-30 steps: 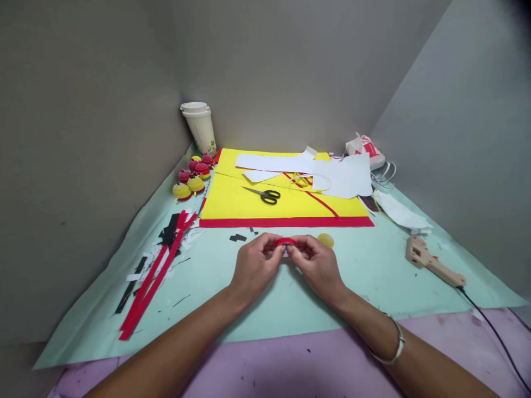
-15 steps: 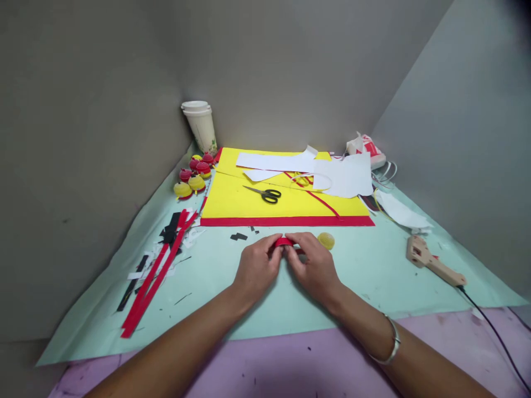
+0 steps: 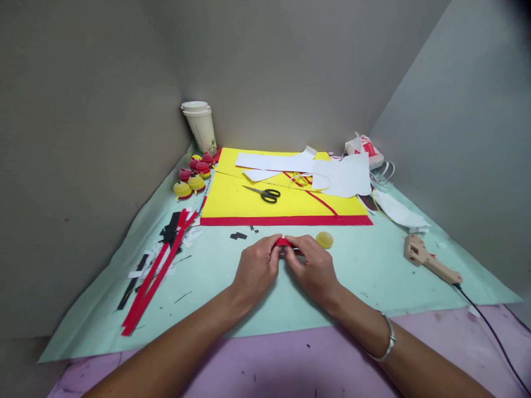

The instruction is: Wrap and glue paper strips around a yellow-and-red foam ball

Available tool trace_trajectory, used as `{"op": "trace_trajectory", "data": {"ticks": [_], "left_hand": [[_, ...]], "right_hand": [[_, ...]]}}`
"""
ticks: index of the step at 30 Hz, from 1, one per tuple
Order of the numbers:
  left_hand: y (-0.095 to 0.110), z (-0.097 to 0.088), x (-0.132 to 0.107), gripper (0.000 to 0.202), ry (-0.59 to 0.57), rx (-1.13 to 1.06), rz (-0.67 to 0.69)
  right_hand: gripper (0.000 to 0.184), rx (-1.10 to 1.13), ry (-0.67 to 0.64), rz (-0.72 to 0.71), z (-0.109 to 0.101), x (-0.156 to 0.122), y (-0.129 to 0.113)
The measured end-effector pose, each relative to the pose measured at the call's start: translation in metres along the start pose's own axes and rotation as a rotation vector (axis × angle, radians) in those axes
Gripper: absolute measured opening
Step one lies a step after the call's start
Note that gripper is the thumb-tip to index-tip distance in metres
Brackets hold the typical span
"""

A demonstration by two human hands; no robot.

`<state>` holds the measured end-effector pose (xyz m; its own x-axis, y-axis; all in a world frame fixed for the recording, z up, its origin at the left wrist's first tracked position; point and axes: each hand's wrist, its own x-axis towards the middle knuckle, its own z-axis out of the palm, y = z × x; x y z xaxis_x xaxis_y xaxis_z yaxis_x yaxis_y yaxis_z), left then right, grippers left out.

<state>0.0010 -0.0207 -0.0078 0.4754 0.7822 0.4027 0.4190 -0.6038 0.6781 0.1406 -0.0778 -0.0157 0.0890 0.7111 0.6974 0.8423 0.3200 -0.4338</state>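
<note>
My left hand [image 3: 256, 267] and my right hand [image 3: 314, 266] meet fingertip to fingertip over the pale green sheet [image 3: 373, 265], both pinched on a small red paper coil [image 3: 283, 242] held between them. A yellow paper disc [image 3: 324, 239] lies just right of my right hand. Small black paper scraps [image 3: 238, 236] lie just ahead of my left hand. A silver bangle [image 3: 385, 341] circles my right wrist.
Beyond the hands lies a yellow sheet with a red border [image 3: 232, 199] carrying scissors [image 3: 265, 193] and white paper pieces [image 3: 340, 174]. Red and yellow paper balls [image 3: 193, 177] and a lidded cup [image 3: 201, 127] stand back left. Red strips [image 3: 153, 276] lie left; a glue gun [image 3: 431, 260] lies right.
The hands have closed in tighter on the red coil and lowered slightly toward the sheet; less of the coil shows than a second ago.
</note>
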Motion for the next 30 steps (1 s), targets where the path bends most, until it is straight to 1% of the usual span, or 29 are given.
{"op": "trace_trajectory", "data": {"ticks": [2, 5, 7, 8, 10, 12, 15, 18, 22, 30], "left_hand": [[0.002, 0.0005, 0.0005, 0.025, 0.013, -0.025, -0.02], [0.007, 0.0005, 0.0013, 0.026, 0.018, -0.129, -0.119], [0.0095, 0.0001, 0.0017, 0.026, -0.01, -0.216, -0.196], [0.0099, -0.0002, 0.0019, 0.025, -0.024, -0.244, -0.225], [0.009, -0.0005, 0.0023, 0.021, -0.038, -0.241, -0.254], [0.0064, -0.0002, 0.0026, 0.022, -0.037, -0.194, -0.251], [0.0025, 0.0014, 0.0019, 0.025, -0.04, -0.127, -0.194], [0.0012, 0.0025, 0.0001, 0.026, -0.016, -0.062, -0.11], [0.0018, 0.0021, -0.002, 0.025, 0.012, -0.01, -0.046], [0.0014, 0.0024, -0.0031, 0.027, 0.021, 0.048, -0.003]], "right_hand": [[0.019, 0.033, 0.008, 0.037, 0.0003, 0.001, -0.0005], [0.017, 0.14, 0.029, 0.196, 0.0008, 0.0032, -0.0012], [0.016, 0.21, 0.029, 0.3, 0.0015, 0.0038, -0.001], [0.017, 0.229, 0.015, 0.322, 0.002, 0.0037, -0.0006], [0.022, 0.229, -0.026, 0.303, 0.0029, 0.0028, 0.0009], [0.028, 0.174, -0.05, 0.227, 0.0034, 0.0015, 0.0027], [0.029, 0.058, -0.046, 0.095, 0.0027, 0.0002, 0.0046], [0.026, 0.015, -0.054, 0.026, 0.0018, -0.0005, 0.0047], [0.024, -0.005, -0.043, 0.033, 0.0018, -0.0014, 0.0029], [0.023, -0.02, -0.027, 0.046, 0.0021, -0.004, -0.0005]]}}
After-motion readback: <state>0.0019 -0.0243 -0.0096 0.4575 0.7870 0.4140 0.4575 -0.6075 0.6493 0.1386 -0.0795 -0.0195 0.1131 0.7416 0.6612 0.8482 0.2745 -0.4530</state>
